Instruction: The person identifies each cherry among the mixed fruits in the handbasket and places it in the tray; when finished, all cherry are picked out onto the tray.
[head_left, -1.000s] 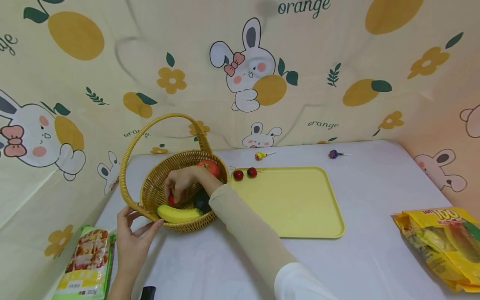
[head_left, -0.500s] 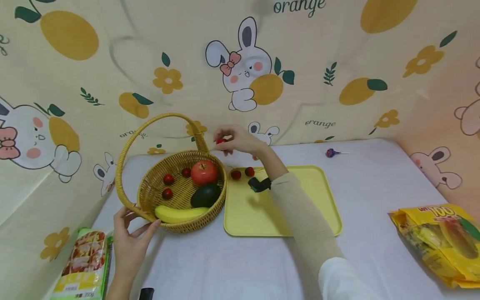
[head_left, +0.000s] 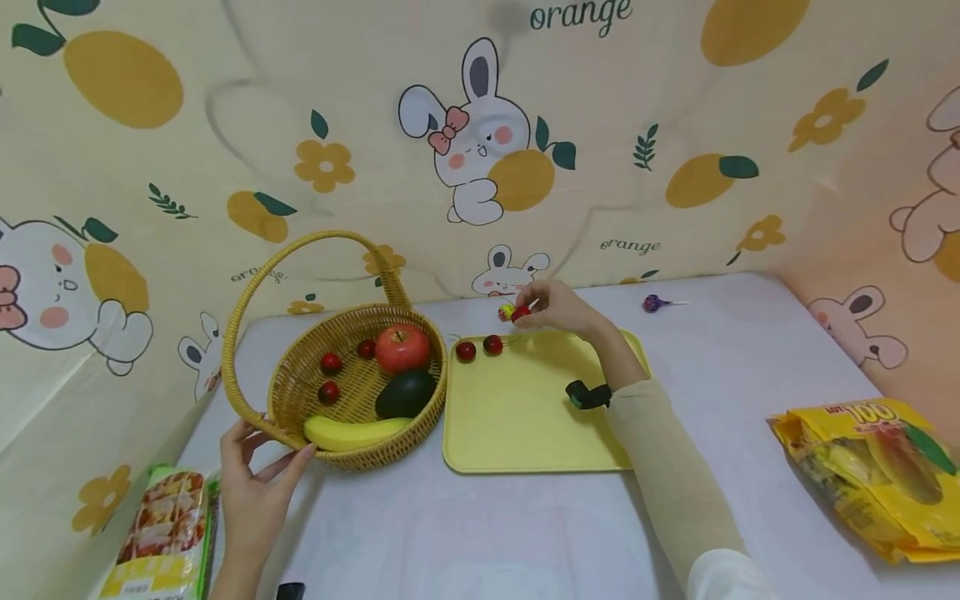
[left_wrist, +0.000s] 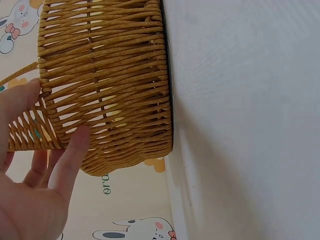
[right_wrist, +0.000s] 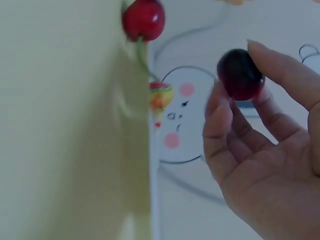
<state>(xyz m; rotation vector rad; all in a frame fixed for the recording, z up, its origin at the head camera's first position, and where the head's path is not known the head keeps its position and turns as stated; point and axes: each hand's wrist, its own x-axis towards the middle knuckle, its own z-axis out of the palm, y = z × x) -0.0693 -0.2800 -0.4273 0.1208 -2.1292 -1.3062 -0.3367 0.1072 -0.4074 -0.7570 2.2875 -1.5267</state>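
Note:
My left hand grips the wicker basket where its arched handle meets the rim. The left wrist view shows thumb and fingers on the weave of the basket wall. Inside lie a banana, an avocado, a red apple and three cherries. Over the back edge of the yellow tray, my right hand pinches a dark red cherry between thumb and fingertips. Two cherries with stems lie at the tray's back left corner.
A yellow lollipop lies behind the tray, partly covered by the held cherry. Further right is a purple lollipop. A yellow mango-print bag lies at right, a green food packet at left. Printed cloth rises behind the table.
My right hand has come out of the basket with a cherry, passed over its back right rim and moved right above the tray. My left hand keeps its grip on the basket.

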